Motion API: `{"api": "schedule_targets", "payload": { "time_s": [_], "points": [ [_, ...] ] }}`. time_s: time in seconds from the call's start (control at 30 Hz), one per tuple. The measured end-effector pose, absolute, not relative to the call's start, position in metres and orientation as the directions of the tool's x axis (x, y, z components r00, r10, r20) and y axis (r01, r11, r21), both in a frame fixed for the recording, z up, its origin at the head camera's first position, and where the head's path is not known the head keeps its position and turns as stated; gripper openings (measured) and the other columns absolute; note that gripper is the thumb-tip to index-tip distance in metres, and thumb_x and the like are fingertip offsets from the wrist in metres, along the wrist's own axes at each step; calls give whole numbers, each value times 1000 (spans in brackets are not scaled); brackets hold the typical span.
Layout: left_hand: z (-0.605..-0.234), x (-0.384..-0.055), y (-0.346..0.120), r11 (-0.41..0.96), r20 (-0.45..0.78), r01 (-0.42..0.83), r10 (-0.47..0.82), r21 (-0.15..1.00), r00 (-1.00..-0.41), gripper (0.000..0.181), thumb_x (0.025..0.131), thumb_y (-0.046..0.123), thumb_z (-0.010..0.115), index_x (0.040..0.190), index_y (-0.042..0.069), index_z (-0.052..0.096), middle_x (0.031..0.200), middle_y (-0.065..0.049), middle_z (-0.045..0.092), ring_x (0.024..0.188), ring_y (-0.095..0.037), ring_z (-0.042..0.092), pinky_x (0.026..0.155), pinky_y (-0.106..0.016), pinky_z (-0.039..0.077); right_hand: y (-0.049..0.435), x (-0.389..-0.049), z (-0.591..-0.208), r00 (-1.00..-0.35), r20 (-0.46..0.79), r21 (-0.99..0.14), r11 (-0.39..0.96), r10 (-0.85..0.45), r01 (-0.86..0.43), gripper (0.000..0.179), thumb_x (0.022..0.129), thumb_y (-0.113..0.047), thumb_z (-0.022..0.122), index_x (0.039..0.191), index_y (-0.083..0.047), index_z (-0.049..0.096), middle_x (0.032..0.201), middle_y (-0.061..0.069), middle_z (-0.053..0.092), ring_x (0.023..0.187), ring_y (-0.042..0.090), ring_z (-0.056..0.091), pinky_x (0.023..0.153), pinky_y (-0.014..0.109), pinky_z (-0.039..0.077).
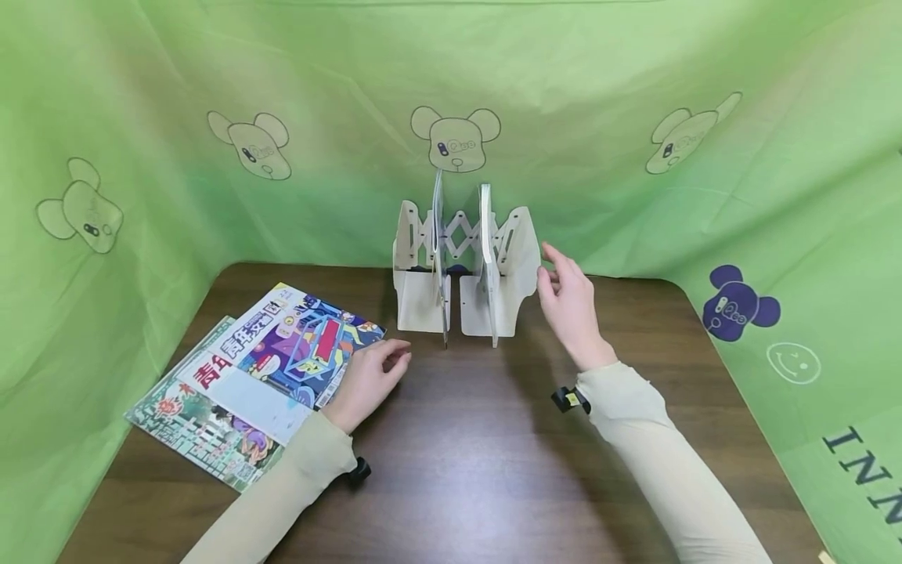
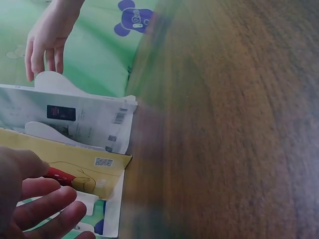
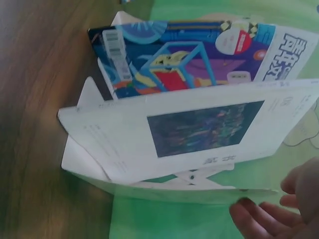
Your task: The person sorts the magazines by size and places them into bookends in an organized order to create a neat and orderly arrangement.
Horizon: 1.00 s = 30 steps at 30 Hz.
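Observation:
A white expandable book rack [image 1: 523, 258] stands at the table's back edge, two magazines upright in it. In the right wrist view, one has a pale cover with a dark picture [image 3: 204, 127]; the other is a purple-blue magazine [image 3: 199, 59]. My right hand [image 1: 572, 313] is beside the rack's right end plate [image 3: 199, 194], fingertips close to its edge and fingers loosely bent. My left hand [image 1: 368, 381], fingers relaxed and holding nothing, is near the right edge of the flat purple-blue magazine [image 1: 310, 345] on the left. In the left wrist view, a yellow back cover [image 2: 107, 172] appears beyond its fingers.
Under the purple-blue magazine lie a white magazine with red lettering [image 1: 261, 407] and a green one [image 1: 190, 431], overlapping. The brown wooden table [image 1: 458, 462] is enclosed by green cloth [image 1: 338, 94] at the back and both sides.

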<state>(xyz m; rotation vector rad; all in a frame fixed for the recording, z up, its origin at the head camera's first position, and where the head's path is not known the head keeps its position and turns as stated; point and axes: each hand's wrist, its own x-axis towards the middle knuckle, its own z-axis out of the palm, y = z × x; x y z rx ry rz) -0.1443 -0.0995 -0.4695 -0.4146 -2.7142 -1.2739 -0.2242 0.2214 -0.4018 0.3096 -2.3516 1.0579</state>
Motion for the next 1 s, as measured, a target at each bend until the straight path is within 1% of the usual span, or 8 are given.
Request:
{"api": "schedule_targets", "payload": {
  "time_s": [0.07,0.1,0.2,0.37,0.47,0.7,0.8,1.0],
  "points": [
    [-469,-144,-101,619,231,307,203,723,-952,25,98,14,72,120,1,75,108,-11,77,95,-23,72,86,-42,62,224,-227,-403,-818,575,-597,684,1,-419,41,102,-1,57,143,0,62,118,22,71,83,28,68,73,7,45],
    [-469,-144,-102,622,235,311,204,719,-950,26,98,13,72,120,1,75,108,-11,77,95,-23,73,87,-42,62,224,-228,-403,-814,580,-588,690,-3,-421,40,102,-1,57,142,0,63,113,22,71,78,25,65,71,6,41],
    [-467,-143,-107,636,233,310,204,707,-951,27,98,14,73,121,1,74,112,-12,77,99,-24,73,91,-44,61,224,-229,-404,-803,596,-564,706,-11,-428,38,102,0,58,139,0,65,98,20,70,71,19,55,68,12,37],
    [-464,-141,-123,659,199,269,181,702,-963,29,99,13,72,124,-1,73,117,-16,75,105,-29,71,95,-48,59,224,-228,-405,-793,609,-554,705,-19,-443,39,100,1,59,139,0,65,89,18,66,69,17,51,66,14,37],
    [-463,-140,-137,691,204,241,137,682,-969,31,99,15,71,125,-2,72,119,-19,74,106,-33,70,94,-51,59,225,-228,-405,-790,612,-550,704,-26,-449,40,100,1,59,139,-1,65,89,18,66,68,18,51,65,14,36],
    [-464,-145,-184,772,276,155,-27,616,-961,38,97,16,71,125,-8,69,101,-24,72,88,-38,66,80,-54,55,225,-228,-406,-785,619,-549,699,-28,-458,39,99,3,59,137,2,66,98,22,70,71,20,58,67,9,37],
    [-463,-147,-210,791,246,76,-96,608,-965,43,98,18,69,129,-12,64,107,-31,69,95,-44,65,86,-58,54,225,-229,-405,-787,617,-551,697,-30,-459,38,99,3,59,136,3,66,99,23,71,71,21,59,67,8,36],
    [-460,-147,-257,786,73,-163,-255,596,-964,70,100,30,66,142,-22,45,127,-44,53,115,-57,54,100,-68,45,223,-230,-403,-786,617,-553,692,-34,-464,38,99,3,58,135,3,67,96,22,70,70,20,58,66,8,36]
  ]
}}
